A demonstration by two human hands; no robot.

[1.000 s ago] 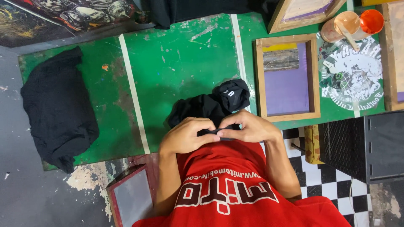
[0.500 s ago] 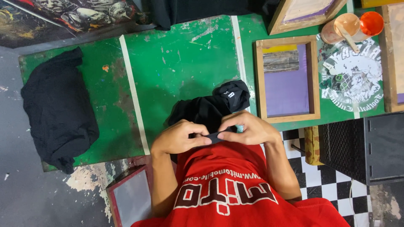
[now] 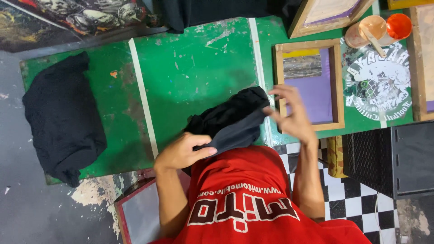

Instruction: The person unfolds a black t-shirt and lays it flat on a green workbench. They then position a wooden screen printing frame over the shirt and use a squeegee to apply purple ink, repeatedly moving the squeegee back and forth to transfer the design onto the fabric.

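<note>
Our hands had split: left hand (image 3: pixel 183 152) fingers clamped on the crumpled black cloth garment (image 3: pixel 230 122), right hand (image 3: pixel 291 115) fingers pinching its far edge, spreading it at the green tabletop's (image 3: pixel 194 68) near edge.

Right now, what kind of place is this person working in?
Probably a small screen-printing workshop. A wooden-framed printing screen lies on the paint-scuffed green table, cups of ink stand nearby, and both the left hand and right hand hold a black garment.
</note>
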